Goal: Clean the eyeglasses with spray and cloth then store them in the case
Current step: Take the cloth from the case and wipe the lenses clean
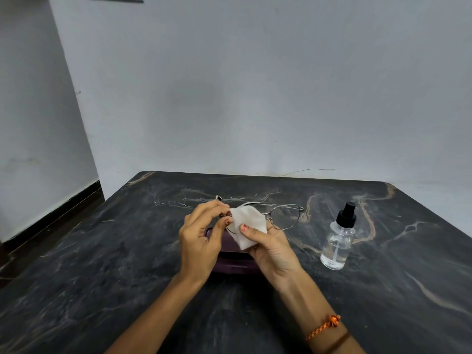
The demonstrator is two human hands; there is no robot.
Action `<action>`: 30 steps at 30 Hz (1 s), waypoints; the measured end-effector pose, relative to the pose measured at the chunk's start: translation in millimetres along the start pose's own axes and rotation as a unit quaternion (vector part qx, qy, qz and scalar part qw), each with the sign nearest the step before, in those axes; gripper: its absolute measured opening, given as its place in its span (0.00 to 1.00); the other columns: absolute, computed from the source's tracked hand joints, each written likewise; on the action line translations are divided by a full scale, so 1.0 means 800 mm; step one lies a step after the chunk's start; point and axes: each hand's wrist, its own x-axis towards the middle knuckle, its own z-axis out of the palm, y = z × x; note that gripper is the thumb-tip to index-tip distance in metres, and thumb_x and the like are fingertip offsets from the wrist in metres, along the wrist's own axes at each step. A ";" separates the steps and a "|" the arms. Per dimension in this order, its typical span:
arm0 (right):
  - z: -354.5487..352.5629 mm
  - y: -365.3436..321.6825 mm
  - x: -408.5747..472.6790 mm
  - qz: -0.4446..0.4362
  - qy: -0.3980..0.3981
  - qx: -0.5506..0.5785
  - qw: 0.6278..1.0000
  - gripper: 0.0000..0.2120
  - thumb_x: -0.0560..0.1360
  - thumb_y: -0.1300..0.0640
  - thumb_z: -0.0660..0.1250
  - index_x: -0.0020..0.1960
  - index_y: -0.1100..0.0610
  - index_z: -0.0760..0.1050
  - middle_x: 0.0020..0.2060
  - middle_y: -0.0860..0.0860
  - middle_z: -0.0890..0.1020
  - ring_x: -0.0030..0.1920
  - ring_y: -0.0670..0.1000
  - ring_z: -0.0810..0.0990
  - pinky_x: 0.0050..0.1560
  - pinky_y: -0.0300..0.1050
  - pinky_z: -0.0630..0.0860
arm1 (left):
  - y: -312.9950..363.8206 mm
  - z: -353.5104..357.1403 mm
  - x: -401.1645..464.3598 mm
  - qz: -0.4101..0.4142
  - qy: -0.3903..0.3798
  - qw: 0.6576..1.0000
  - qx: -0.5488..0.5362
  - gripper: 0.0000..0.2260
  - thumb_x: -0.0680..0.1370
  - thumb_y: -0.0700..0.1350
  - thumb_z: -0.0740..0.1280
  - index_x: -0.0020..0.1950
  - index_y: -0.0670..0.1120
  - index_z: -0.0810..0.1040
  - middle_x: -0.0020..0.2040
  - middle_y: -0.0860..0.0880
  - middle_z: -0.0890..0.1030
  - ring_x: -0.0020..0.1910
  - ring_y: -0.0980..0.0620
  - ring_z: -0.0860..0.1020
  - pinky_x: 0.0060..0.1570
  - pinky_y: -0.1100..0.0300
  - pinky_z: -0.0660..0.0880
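Note:
The thin metal-framed eyeglasses point(286, 217) are held above the dark marble table point(102, 251), temples unfolded toward the wall. My left hand point(201, 241) pinches the frame at its left lens. A white cloth point(246, 226) covers that lens, pressed between the thumb and fingers of my right hand point(270, 247). The right lens is bare and see-through. Under both hands lies a dark purple case point(231, 261), mostly hidden, so I cannot tell whether its lid is up. A clear spray bottle point(338, 241) with a black pump top stands upright to the right.
A pale wall rises behind the table's far edge, with a thin wire lying along it. The table's left edge drops to a dark floor strip. An orange braided band and a brown one circle my right wrist.

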 end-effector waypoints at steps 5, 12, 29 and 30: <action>-0.004 -0.010 0.001 0.014 0.002 0.025 1.000 0.18 0.59 0.69 0.66 0.48 0.64 0.73 0.39 0.56 0.80 0.37 0.50 0.82 0.36 0.40 0.80 | 0.003 0.002 0.002 0.001 -0.042 0.999 -0.032 0.07 0.68 0.35 0.68 0.44 0.43 0.80 0.44 0.53 0.78 0.46 0.57 0.78 0.51 0.55 0.76; -0.001 -0.003 0.001 -0.004 -0.003 0.112 0.994 0.19 0.58 0.72 0.64 0.49 0.65 0.72 0.42 0.58 0.78 0.41 0.53 0.80 0.38 0.42 0.81 | -0.003 0.001 0.004 -0.010 -0.045 0.997 -0.061 0.11 0.66 0.34 0.69 0.46 0.42 0.79 0.43 0.54 0.79 0.45 0.63 0.79 0.49 0.69 0.75; -0.009 -0.015 0.005 -0.004 0.051 0.138 0.989 0.10 0.67 0.72 0.60 0.44 0.63 0.73 0.38 0.56 0.78 0.40 0.52 0.78 0.35 0.43 0.81 | -0.007 -0.003 0.007 -0.035 -0.073 0.995 -0.060 0.09 0.66 0.36 0.72 0.44 0.42 0.82 0.42 0.50 0.82 0.44 0.55 0.80 0.50 0.45 0.77; -0.010 -0.015 0.005 0.000 0.056 0.145 0.988 0.09 0.67 0.72 0.60 0.44 0.63 0.73 0.38 0.56 0.79 0.40 0.53 0.78 0.33 0.44 0.81 | -0.006 -0.003 0.006 -0.040 -0.080 0.994 -0.059 0.08 0.65 0.37 0.72 0.44 0.42 0.83 0.42 0.52 0.81 0.44 0.54 0.80 0.50 0.39 0.75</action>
